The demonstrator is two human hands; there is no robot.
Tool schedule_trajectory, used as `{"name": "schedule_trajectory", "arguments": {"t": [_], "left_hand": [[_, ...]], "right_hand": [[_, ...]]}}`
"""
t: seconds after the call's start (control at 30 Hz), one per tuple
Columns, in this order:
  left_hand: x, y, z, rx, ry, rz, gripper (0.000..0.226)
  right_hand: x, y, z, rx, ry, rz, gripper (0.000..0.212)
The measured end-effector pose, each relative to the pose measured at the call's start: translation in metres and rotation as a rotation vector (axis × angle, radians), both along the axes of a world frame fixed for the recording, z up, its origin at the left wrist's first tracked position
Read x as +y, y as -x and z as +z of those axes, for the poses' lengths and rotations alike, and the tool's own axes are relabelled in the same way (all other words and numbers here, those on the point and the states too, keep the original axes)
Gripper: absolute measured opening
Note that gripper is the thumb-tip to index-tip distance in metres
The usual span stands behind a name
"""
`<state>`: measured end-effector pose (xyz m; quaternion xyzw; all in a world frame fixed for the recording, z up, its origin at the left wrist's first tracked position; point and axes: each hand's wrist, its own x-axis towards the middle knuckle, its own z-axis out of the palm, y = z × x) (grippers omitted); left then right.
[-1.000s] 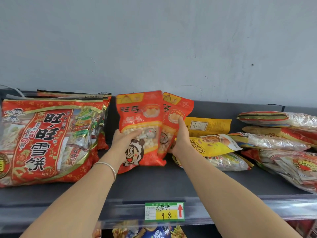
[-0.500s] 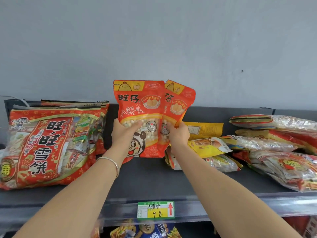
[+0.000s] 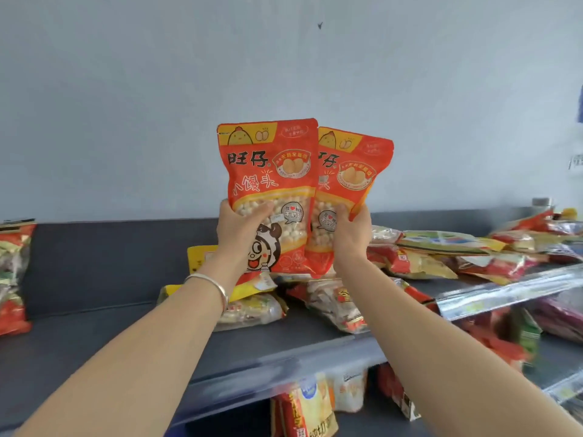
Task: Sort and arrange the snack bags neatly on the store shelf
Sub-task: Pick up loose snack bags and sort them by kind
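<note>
Two orange-red snack bags with a clear window of small white balls are held upright above the dark shelf (image 3: 94, 326). My left hand (image 3: 239, 228) grips the front bag (image 3: 271, 171) by its left side, thumb across the window. My right hand (image 3: 350, 231) grips the rear bag (image 3: 353, 171), which overlaps behind the front one on the right. Both bags are lifted clear of the shelf, in front of the pale wall.
Yellow bags (image 3: 249, 307) lie flat on the shelf under my hands. A loose heap of red and silver bags (image 3: 441, 257) spreads to the right. A large red bag (image 3: 14, 279) stands at the far left. More packs (image 3: 309, 408) fill the lower shelf.
Both hands have raised the two orange-red bags from the shelf to well above it. The view has swung right, so the large red bag now sits at the left edge.
</note>
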<state>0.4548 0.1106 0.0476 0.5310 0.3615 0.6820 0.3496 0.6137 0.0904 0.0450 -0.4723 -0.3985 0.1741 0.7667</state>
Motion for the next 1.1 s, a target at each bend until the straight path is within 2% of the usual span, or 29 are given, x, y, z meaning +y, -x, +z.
{"name": "schedule_trajectory", "arguments": {"t": [0.1, 0.23, 0.47, 0.8, 1.1], "left_hand": [[-0.011, -0.07, 0.001, 0.001, -0.015, -0.074, 0.059], [-0.025, -0.151, -0.002, 0.009, -0.038, -0.157, 0.059], [-0.011, -0.262, 0.001, 0.033, -0.061, -0.211, 0.055], [0.089, -0.407, 0.027, 0.023, -0.13, -0.258, 0.054], [0.171, -0.511, 0.045, 0.036, -0.126, -0.307, 0.048]], "right_hand": [[-0.014, -0.067, 0.001, 0.001, -0.009, -0.081, 0.02], [-0.023, -0.15, -0.006, 0.02, 0.002, -0.143, 0.009], [-0.015, -0.262, -0.012, 0.048, 0.005, -0.237, 0.011], [0.061, -0.403, 0.011, 0.065, -0.026, -0.348, 0.012], [0.137, -0.516, 0.031, -0.012, -0.043, -0.455, 0.01]]}}
